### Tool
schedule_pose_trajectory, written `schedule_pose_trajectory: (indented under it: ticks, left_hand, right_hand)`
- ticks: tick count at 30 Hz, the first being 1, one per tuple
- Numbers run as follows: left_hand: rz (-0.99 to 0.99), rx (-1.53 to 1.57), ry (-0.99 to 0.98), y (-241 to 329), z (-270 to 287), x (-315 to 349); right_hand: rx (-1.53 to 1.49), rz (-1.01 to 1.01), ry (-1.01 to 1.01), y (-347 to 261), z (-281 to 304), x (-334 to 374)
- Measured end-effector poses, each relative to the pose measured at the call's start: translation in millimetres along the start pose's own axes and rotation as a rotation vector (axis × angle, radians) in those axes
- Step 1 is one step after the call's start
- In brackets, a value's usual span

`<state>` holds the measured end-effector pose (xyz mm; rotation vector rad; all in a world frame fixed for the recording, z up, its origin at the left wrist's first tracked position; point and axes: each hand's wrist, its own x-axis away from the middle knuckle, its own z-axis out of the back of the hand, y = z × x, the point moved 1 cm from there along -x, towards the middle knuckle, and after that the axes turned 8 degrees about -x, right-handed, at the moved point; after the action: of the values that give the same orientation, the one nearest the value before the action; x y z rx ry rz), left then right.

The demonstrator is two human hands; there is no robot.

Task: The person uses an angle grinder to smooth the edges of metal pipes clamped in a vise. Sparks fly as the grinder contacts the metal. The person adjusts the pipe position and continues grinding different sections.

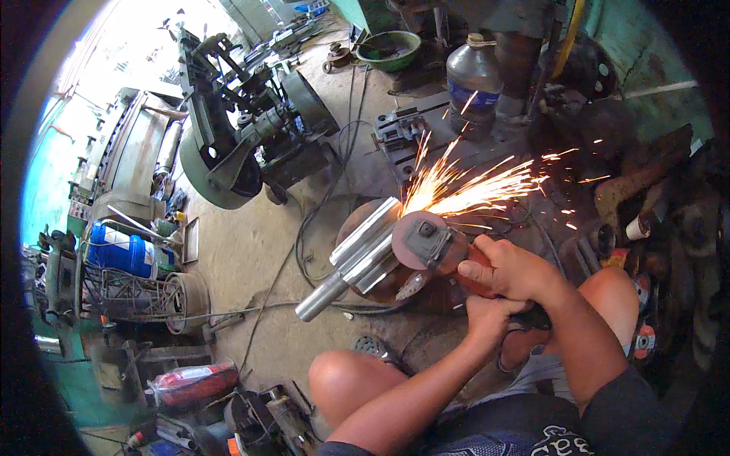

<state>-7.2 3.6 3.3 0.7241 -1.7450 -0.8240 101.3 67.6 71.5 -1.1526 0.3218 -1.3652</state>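
An angle grinder (432,242) with a reddish disc presses against a shiny steel shaft (369,251), and bright sparks fly from the contact toward the upper right. The shaft has a thick, lengthwise-grooved section and a thinner round end pointing to the lower left. It lies tilted over a round, rusty-brown piece (356,225). My right hand (513,267) is wrapped round the grinder's body behind its head. Just below, my left hand (490,315) closes on the rear of the grinder, its fingers partly hidden. Both my knees are bent on either side.
Cables (306,228) cross the concrete floor left of the shaft. A large machine with wheels (251,129) stands beyond. A plastic jug (473,72) and green basin (389,50) sit at the far side. Metal scrap (642,178) crowds the right; a red wrapped bundle (194,382) lies lower left.
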Motion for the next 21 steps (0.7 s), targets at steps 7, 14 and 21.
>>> schedule_pose_trajectory:
  ticks: [7, 14, 21]
  left_hand:
    - [-0.016, 0.08, -0.014, -10.1, 3.8, -5.9]
    - [0.001, 0.015, 0.095, -26.8, 31.5, 15.8]
    - [-0.06, -0.036, 0.171, -31.5, 60.4, 48.9]
  right_hand:
    - [-0.004, 0.077, 0.041, 5.9, -7.1, -5.1]
    - [0.058, 0.148, -0.061, -22.7, -41.1, -7.5]
    - [0.063, 0.15, -0.207, -49.7, -77.4, -3.3]
